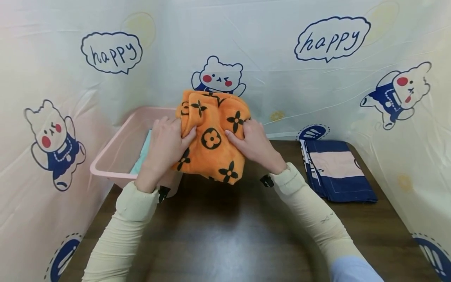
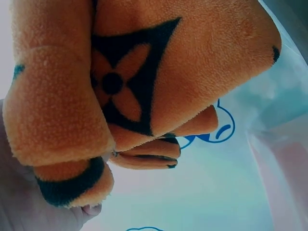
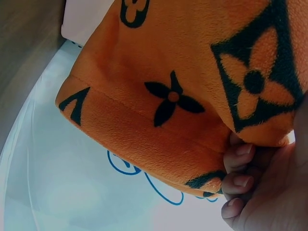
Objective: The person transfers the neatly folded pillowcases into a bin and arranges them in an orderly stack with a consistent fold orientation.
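Note:
Both hands hold up a folded orange plush cloth point(image 1: 211, 156) with black flower prints, above the table. My left hand point(image 1: 165, 143) grips its left side, thumb across the front. On the opposite side my right hand point(image 1: 258, 143) grips the edge, thumb also lying on the front. In the left wrist view, thick folds of the orange cloth point(image 2: 211, 62) cover much of the left hand. Curled fingers point(image 3: 239, 182) of the right hand show at the edge of the cloth point(image 3: 144, 115) in the right wrist view.
A pink plastic bin point(image 1: 116, 156) stands at the back left, partly behind the left hand, with light blue fabric point(image 1: 142, 152) inside. At the right lies a folded navy and pale pink cloth point(image 1: 340, 170) on the dark wooden table point(image 1: 225, 235). A printed curtain point(image 1: 267, 78) surrounds the table.

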Motion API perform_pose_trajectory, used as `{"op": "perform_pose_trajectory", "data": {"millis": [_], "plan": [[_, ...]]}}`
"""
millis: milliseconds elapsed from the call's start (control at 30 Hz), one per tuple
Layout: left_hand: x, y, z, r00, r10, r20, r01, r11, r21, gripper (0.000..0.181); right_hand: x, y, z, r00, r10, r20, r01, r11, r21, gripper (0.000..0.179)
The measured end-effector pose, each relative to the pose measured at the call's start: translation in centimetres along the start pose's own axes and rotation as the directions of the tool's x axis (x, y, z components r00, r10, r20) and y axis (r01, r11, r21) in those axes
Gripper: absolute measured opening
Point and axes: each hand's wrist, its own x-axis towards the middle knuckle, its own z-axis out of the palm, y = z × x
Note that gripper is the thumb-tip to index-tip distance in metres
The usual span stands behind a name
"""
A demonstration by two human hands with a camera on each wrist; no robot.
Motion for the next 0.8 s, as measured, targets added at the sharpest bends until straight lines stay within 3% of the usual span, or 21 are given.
{"op": "perform_pose_trajectory", "data": {"millis": [333,800], "plan": [[0.1,-0.8,0.0,1.0,-0.016,-0.012,0.016,1.0,0.013,0.046,0.5,-0.8,0.5,0.999,0.047,0.008,-0.045,0.993,-0.113,0.053],[0.6,-2.1,-0.9,1.0,-0.004,0.001,0.004,1.0,0.025,0.045,1.7,-1.8,1.2,0.996,0.084,0.026,-0.081,0.993,-0.091,0.054]]}}
